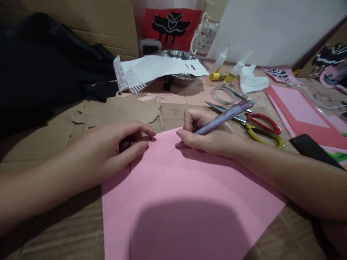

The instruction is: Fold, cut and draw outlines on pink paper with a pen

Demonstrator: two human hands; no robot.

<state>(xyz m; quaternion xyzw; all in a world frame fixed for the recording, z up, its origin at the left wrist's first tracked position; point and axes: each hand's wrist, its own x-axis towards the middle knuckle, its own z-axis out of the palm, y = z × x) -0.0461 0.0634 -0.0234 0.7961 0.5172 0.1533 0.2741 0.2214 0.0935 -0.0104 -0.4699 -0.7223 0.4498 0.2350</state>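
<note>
A large sheet of pink paper [184, 184] lies on cardboard in front of me. Gripped in my right hand [206, 131] is a purple-grey pen [225, 117], its tip touching the paper near the far edge. Thin curved lines [170, 148] show on the paper beside the tip. My left hand [124, 144] rests at the paper's upper left edge, thumb and fingers apart, with nothing held in it. Just beyond my right hand lie scissors [255, 126] with one red and one yellow handle.
Brown cardboard [54, 209] covers the tabletop. A metal bowl [176, 54], glue bottles [235, 70] and a sheet of pearl beads [135, 81] stand farther back. Red and pink papers [300, 122] and a black object [314, 148] lie right. Dark cloth [48, 68] is at left.
</note>
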